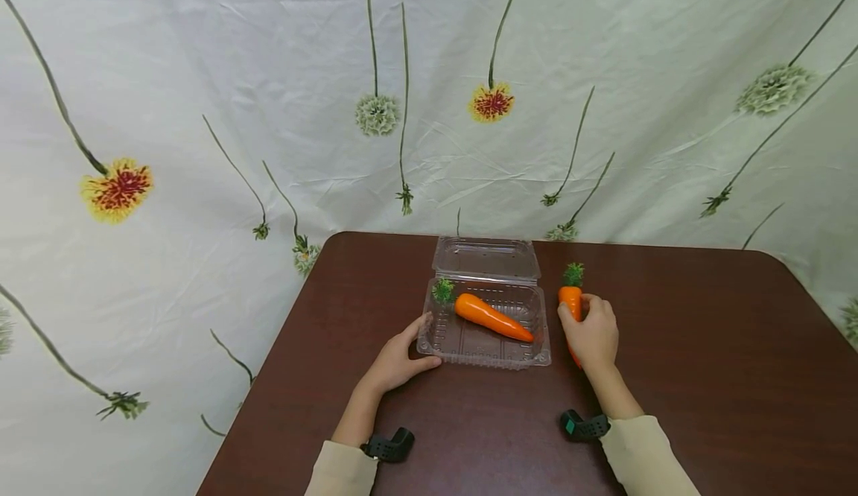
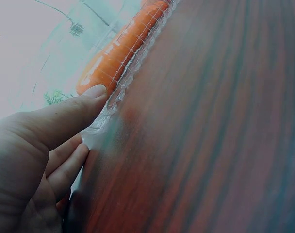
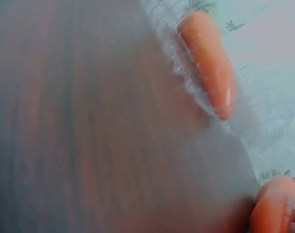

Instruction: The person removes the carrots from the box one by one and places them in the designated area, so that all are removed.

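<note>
Flowery sheet (image 1: 302, 71) behind brown table (image 1: 704, 332); left hand (image 1: 394, 366), fingers kinda wide, touches plastic box's near-left corner (image 1: 426, 345); one carrot (image 1: 492, 317) inside; right hand (image 1: 596, 336) pinches second carrot (image 1: 570, 298), right side.

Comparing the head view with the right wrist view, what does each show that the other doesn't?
Only the head view: the left hand touching the left side of the clear plastic clamshell container, the beige sleeves and black wristbands.

Only the right wrist view: an orange tint, probably a reflection, on the tabletop beside the container.

Both: one carrot lying in the container, a second carrot at the right hand (merely fingertips in the wrist view), the tabletop and the floral cloth.
</note>
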Demonstrator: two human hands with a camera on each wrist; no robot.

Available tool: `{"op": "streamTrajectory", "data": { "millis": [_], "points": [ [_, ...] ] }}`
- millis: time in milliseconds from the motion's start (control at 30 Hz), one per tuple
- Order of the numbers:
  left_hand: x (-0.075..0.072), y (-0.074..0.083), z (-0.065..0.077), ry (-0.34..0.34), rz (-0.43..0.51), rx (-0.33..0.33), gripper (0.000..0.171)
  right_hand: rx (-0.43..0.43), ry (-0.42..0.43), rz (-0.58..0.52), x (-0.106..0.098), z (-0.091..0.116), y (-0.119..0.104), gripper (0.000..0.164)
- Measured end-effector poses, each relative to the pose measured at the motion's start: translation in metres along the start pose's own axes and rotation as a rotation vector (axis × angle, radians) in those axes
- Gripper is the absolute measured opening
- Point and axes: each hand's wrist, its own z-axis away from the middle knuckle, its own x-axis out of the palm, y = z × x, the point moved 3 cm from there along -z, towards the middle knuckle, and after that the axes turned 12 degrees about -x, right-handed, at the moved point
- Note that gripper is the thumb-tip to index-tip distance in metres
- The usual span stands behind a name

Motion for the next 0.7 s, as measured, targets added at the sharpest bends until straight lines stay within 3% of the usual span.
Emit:
{"op": "streamTrajectory", "data": {
  "millis": [267, 433, 700],
  "points": [
    [0.0, 0.0, 0.001, -0.002, 0.007, 0.01, 0.083, -0.026, 0.06, -0.017, -0.009, -0.002, -0.016, 0.044],
    [0.0, 0.0, 0.0, -0.003, 0.005, 0.008, 0.083, -0.094, 0.087, -0.078, -0.013, -0.004, -0.035, 0.04],
    [0.0, -0.001, 0.0, -0.004, 0.001, -0.002, 0.084, -0.243, -0.047, -0.233, -0.004, -0.003, -0.063, 0.036]
  ]
}}
